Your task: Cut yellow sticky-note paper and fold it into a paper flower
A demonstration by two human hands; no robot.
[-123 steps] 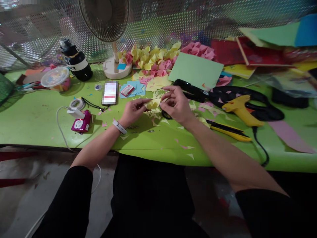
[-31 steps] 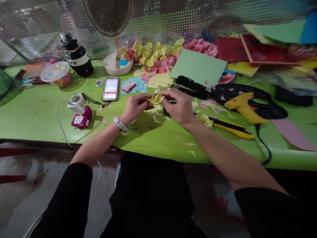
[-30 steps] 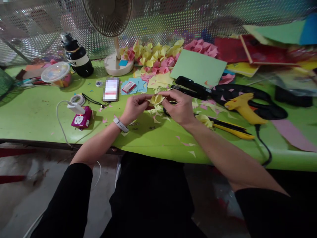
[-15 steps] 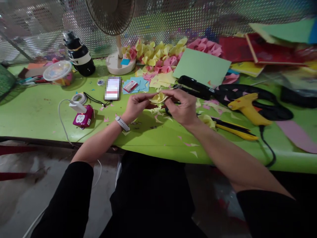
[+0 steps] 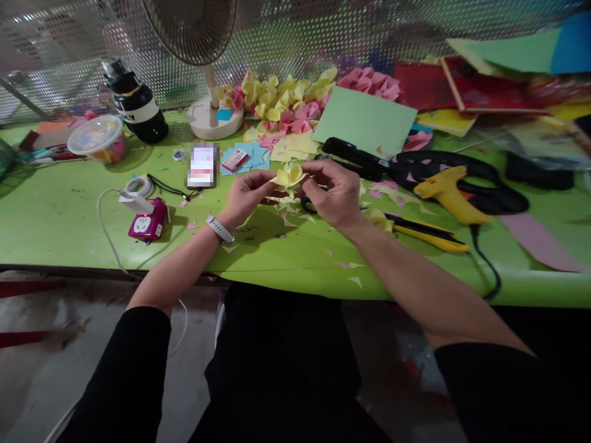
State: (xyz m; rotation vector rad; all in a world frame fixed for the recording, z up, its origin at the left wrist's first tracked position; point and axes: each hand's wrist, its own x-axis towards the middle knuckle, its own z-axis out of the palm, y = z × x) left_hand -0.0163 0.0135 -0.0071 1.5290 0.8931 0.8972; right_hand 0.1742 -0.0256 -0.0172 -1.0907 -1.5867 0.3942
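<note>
Between both hands, a yellow paper flower [image 5: 290, 177] is held up over the green table [image 5: 258, 261]. My left hand [image 5: 249, 195] pinches its left edge with thumb and fingers. From the other side, my right hand [image 5: 333, 189] grips the petals with thumb and forefinger. Under the hands lie paper scraps [image 5: 289, 215], and a black scissors handle [image 5: 308, 204] partly shows beside the right hand. Another yellow paper flower [image 5: 379, 220] rests near my right wrist, next to a yellow-and-black stapler-like tool [image 5: 429, 234].
A yellow glue gun [image 5: 455, 194] with a cord lies at right, near a long black stapler [image 5: 353, 159]. Finished yellow flowers [image 5: 281, 95] pile up behind, by a fan [image 5: 215, 123]. At left are a phone [image 5: 202, 166], a magenta power adapter [image 5: 148, 221] and a black bottle [image 5: 138, 104].
The flower has tipped so its cupped petals show more and it sits slightly higher. Both hands keep hold of it. The whole view has shifted a little.
</note>
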